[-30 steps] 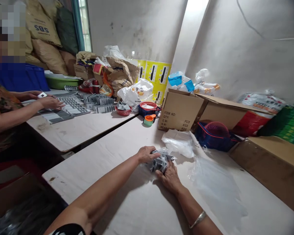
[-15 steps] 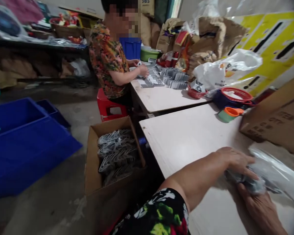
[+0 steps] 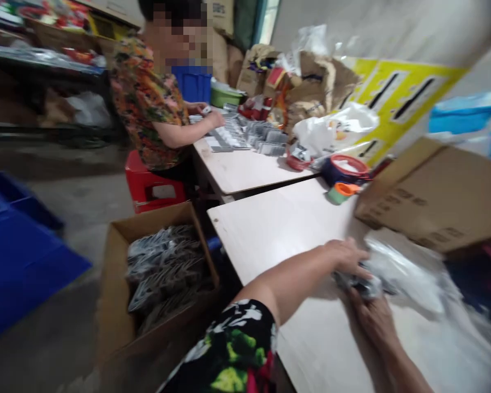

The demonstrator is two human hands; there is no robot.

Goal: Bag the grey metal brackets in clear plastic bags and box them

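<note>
Both hands are at a small grey bundle in clear plastic (image 3: 368, 287) on the white tabletop (image 3: 286, 234). My left hand (image 3: 349, 257) reaches over from the left and closes on its top, fingers bent down. From below, my right hand (image 3: 374, 319) grips the near side, its thumb pressed to the plastic. Motion blur hides the bundle's details. Clear plastic bags (image 3: 405, 278) lie to the right of the hands. In an open cardboard box (image 3: 106, 305) at the left are rows of similar plastic-wrapped grey pieces (image 3: 163, 267).
A co-worker (image 3: 147, 103) on a red stool (image 3: 135, 180) handles grey pieces (image 3: 265, 136) at the far table. A large carton (image 3: 437, 191), an orange-and-green cup (image 3: 340, 193) and a red basket (image 3: 352, 164) stand at the back right. Blue bins (image 3: 24, 262) are on the floor at left.
My view has turned to the right, so the scene sits further left and more of the carton and plastic bags shows. Both hands stay on the grey bundle.
</note>
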